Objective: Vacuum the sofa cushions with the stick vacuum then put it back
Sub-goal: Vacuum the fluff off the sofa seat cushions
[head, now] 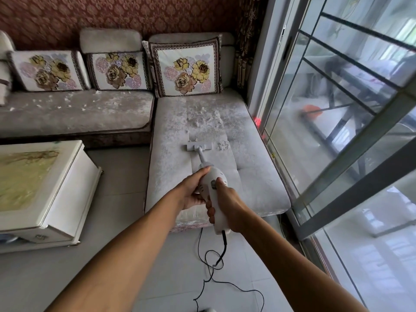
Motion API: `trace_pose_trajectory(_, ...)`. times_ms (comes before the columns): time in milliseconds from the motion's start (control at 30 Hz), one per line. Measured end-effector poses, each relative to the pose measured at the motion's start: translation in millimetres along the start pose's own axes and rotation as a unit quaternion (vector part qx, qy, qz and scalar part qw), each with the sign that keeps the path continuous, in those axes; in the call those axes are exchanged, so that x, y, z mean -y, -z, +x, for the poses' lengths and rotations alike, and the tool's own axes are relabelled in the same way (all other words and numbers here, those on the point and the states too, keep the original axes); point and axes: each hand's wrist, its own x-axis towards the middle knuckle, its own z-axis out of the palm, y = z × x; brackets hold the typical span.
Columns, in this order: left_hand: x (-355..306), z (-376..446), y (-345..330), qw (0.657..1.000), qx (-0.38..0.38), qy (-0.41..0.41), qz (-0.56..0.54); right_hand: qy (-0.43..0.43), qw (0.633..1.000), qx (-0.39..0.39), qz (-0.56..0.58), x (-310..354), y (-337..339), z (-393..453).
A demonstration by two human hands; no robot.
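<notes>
vacuuming the chaise cushion, both hands clamped on the vacuum.

the vacuum (211, 183) lies along the sofa cushion (247, 176), its nozzle (199, 146) flat on the fabric at 12 o'clock from the hands, white scraps (222, 145) just beside it at 3 o'clock. right hand (227, 206) wraps the rear handle, left hand (193, 188) cups the body. it looks light, stiff and smooth plastic; the handle seems the sure hold. the cord (211, 262) trails on the floor at 6 o'clock, a likely snag.

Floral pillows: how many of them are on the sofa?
3. The left pillow and the middle pillow lean on the long section's backrest, the right pillow on the chaise. More could be beyond the left edge.
</notes>
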Motion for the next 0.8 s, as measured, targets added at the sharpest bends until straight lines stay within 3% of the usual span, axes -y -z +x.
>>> trace_pose_trajectory(800, -46.6, 63.2, -6.5, 1.0, -0.004, 0.009, -0.015, -0.031, 0.999, 0.027, -0.018, 52.9, 11.6, 62.8)
